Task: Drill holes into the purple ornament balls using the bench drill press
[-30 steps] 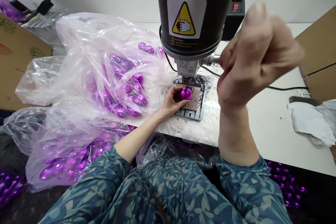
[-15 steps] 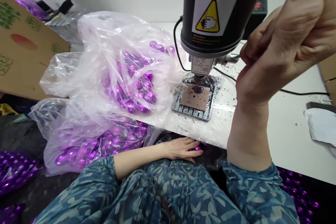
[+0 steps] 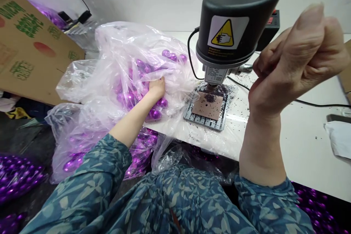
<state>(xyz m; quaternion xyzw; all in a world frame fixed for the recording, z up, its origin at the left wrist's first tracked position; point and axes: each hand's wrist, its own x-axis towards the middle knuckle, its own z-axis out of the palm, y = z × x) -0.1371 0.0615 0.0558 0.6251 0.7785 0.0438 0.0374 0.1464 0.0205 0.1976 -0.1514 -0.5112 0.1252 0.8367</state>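
My left hand [image 3: 157,88] reaches into a clear plastic bag [image 3: 117,49], among shiny purple balls [image 3: 155,114]. Its fingers are mostly hidden by the bag and balls, so what they hold does not show. At the right, my right hand [image 3: 293,55] is closed around the end of a metal lever [image 3: 245,68] on a small black drill press [image 3: 238,11] with a yellow warning label. Below the press head, a brown square board [image 3: 207,112] with a small hole lies on the slotted metal base [image 3: 189,117]. Dark shavings [image 3: 210,97] are heaped on the board.
A printed cardboard box [image 3: 49,65] stands at the left. Another bag of purple balls [image 3: 74,161] hangs below the table edge. A black cable [image 3: 309,103] crosses the white table [image 3: 301,153] on the right, near a white packet [image 3: 338,139].
My left hand has gone from my lap up and left into the bag of purple balls. My right hand stays closed on the lever. The view has shifted slightly.
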